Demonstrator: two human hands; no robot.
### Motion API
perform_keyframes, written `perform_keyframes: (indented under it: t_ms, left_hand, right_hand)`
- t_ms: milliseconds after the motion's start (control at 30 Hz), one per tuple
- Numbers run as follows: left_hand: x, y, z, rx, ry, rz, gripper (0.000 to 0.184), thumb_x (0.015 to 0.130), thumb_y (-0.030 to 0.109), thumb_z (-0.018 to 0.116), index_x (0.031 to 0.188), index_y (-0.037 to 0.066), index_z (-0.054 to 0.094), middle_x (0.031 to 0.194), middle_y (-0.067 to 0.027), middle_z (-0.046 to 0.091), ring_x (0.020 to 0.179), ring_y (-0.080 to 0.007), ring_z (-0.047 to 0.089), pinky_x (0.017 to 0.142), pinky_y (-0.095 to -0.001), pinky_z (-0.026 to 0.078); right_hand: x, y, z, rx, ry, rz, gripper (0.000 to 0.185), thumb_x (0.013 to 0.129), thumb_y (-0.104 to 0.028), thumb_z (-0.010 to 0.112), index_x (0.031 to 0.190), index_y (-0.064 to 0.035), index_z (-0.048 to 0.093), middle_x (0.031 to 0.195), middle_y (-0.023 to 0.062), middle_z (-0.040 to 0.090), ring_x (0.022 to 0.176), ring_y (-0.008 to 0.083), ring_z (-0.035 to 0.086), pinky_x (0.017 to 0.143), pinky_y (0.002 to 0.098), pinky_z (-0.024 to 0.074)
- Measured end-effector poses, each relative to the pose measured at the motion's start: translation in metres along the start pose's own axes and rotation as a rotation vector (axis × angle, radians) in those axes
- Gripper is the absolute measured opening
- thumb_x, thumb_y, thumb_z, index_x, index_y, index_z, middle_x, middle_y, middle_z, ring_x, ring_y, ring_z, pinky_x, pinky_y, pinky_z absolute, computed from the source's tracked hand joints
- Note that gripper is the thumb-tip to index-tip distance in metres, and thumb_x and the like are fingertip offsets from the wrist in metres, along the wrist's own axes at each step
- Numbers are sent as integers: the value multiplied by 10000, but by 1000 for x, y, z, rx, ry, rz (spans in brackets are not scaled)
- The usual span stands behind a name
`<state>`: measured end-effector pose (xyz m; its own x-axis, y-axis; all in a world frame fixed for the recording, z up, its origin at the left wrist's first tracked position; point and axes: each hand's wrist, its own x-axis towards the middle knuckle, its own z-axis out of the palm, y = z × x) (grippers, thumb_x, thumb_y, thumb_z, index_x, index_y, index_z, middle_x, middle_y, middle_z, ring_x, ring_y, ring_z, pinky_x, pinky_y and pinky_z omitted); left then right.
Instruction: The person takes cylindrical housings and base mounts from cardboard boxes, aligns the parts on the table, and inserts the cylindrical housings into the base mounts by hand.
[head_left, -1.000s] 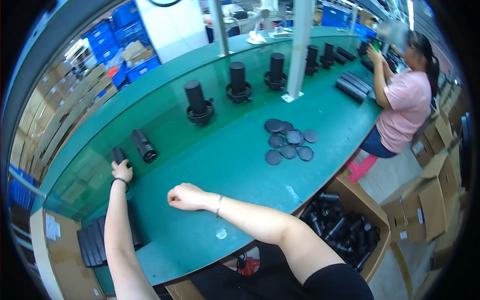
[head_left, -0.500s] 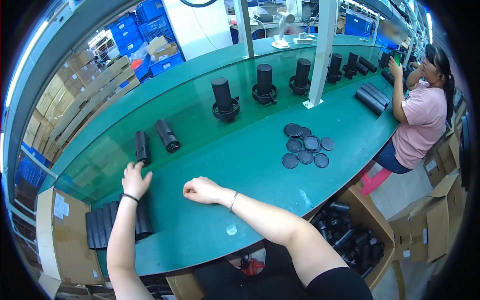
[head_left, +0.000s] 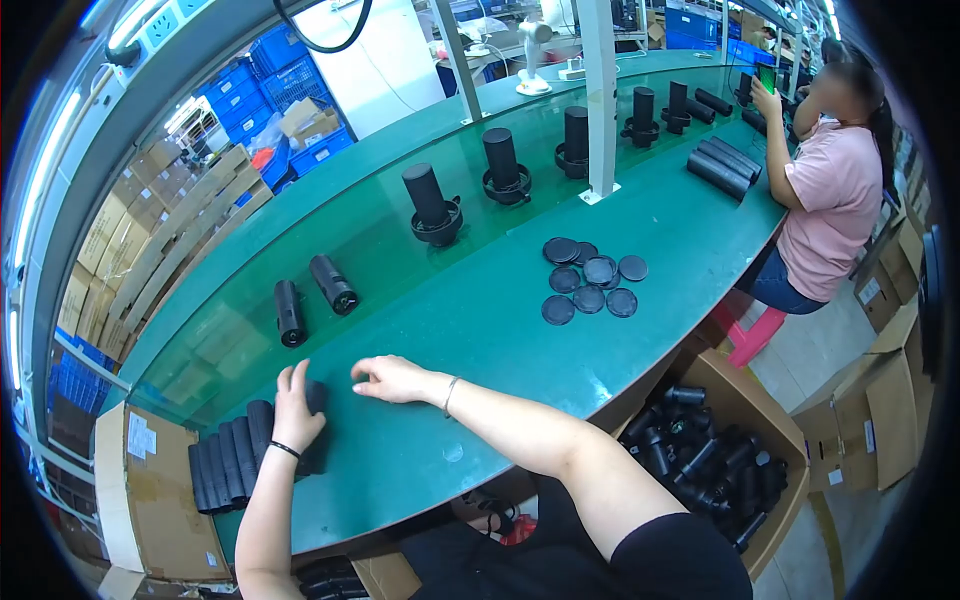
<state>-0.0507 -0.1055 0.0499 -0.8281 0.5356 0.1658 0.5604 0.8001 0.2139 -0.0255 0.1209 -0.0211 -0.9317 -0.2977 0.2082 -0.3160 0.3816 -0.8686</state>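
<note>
Black tubes [head_left: 224,465] lie side by side in a row at the left end of the bench [head_left: 480,335], close to a carton [head_left: 165,505]. Two more, the paired tubes [head_left: 290,312], lie apart from the row and from each other on the green strip [head_left: 378,252] that runs along the far side. Those two look set out, with no base under either; the row, as far as it shows, is yet to be spread out. Farther along, standing tubes [head_left: 427,195] rise from round bases [head_left: 437,232] (the nearest three are easy to make out, the ones past the post [head_left: 600,120] less so), and these look further along than the paired ones.

As for looks, the tubes in the row are dark, dull and straight, packed nearly parallel. The paired ones catch more light and show small pale details at their near ends.

The left hand [head_left: 297,408] is just beside the end tube [head_left: 317,440], its fingers parted and not wrapped round anything that shows; blur and overlap leave it unclear whether it touches that tube. The right hand [head_left: 390,379] hangs over the bench, loosely curled and bare of any load, near the left one. Dark discs [head_left: 600,270] lie in a loose cluster farther right, away from both hands.
</note>
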Motion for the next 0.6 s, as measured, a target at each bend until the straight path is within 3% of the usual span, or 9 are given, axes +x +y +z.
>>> perform_keyframes:
  t_ms: [67,100,200,267,367,467,500,600]
  left_hand:
    - [-4,48,-12,-182,-8,118,950,574,-54,641,1430,115,266,1416,-231,220,1264,-412,374,1045,-423,380]
    - [-4,59,-10,-231,13,167,944,592,-49,645,1436,124,259,1426,-237,189,1262,-429,372,1029,-431,395]
    - [-5,82,-5,-376,18,236,950,625,-33,675,1450,145,237,1450,-222,134,1265,-432,370,1000,-448,424]
    - [-6,82,-1,-286,130,258,976,624,19,735,1453,137,233,1425,-222,212,1266,-415,378,979,-447,438]
    - [-13,59,3,-183,113,160,1000,619,107,792,1448,105,233,1353,-233,368,1222,-384,451,943,-434,458]
    - [-28,47,-3,-270,-83,-20,1017,622,175,811,1446,78,222,1238,-234,512,1147,-362,530,918,-415,467]
    - [-31,51,-7,-325,-129,-102,953,631,197,806,1416,54,284,1198,-230,553,1089,-350,575,927,-408,462]
    - [-36,38,7,-404,-59,42,873,636,193,800,1372,38,358,1193,-224,559,1096,-349,573,936,-405,457]
  right_hand:
    - [-8,-23,-8,237,-1,113,555,880,-403,612,1304,-80,459,769,109,611,648,200,603,582,337,490]
    - [-7,-20,-5,294,1,83,698,875,-475,607,1389,-95,326,803,90,579,605,142,564,517,285,464]
    - [-11,-28,-4,432,-8,-8,671,867,-464,625,1361,-91,364,840,81,575,584,122,542,490,259,442]
    - [-12,-35,-13,463,10,23,589,849,-420,664,1276,-82,440,853,54,573,610,99,528,480,239,431]
    - [-3,-25,-11,482,196,-54,482,819,-365,709,1157,-72,531,871,55,578,652,98,539,497,242,441]
    - [-2,-26,-20,533,284,123,447,821,-387,694,1115,-79,556,860,62,571,670,107,560,463,239,447]
    - [-2,-27,-21,525,296,128,434,829,-397,682,1099,-78,563,833,54,571,636,103,557,445,240,445]
    - [-3,-30,-24,539,208,169,423,829,-394,682,1085,-77,570,797,43,568,592,89,543,447,232,441]
